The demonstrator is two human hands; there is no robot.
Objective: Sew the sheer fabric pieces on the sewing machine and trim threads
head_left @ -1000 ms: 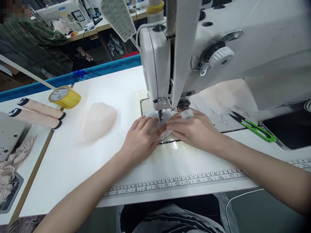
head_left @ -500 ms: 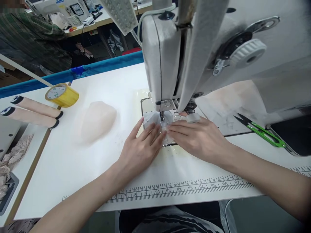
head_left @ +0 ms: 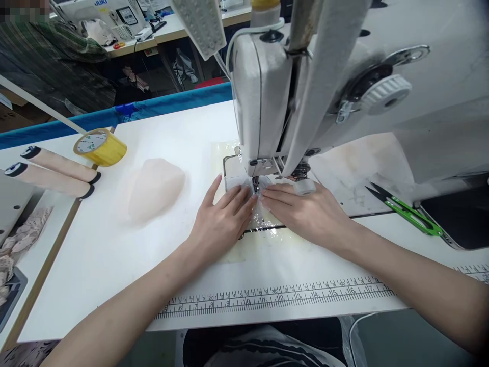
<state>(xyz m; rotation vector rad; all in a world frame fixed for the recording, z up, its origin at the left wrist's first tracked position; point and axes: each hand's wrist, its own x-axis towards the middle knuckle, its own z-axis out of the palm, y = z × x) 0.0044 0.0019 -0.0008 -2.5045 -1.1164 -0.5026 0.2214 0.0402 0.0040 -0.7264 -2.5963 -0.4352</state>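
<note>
At six o'clock, along the near edge of the white tabletop, runs a black printed ruler scale (hours are counted from the presser foot, twelve pointing away from the wearer). Between seven and eight o'clock the left hand lies palm down, its outermost finger stretched apart from the rest; at four o'clock the right hand lies palm down too, fingers together. A narrow gap parts the two sets of fingertips. Both rest on a small, sheer, whitish piece of fabric, which lies right at the silver presser foot, largely covered by the fingers; whether either thumb pinches it I cannot tell.

Just past three o'clock, well apart from the right hand, lie green-handled thread snips with black blades, beside a flat, dark, glossy slab. At nine o'clock rests a sheer, pale-peach fabric piece. Farther out that way, two peach cylindrical rolls with black ends lie side by side, with a roll of yellow adhesive tape between nine and ten. Over the presser foot, at twelve, stands the head of a grey-white sewing machine. Beyond the blue cloth strip, at ten, is a person in dark green plaid.
</note>
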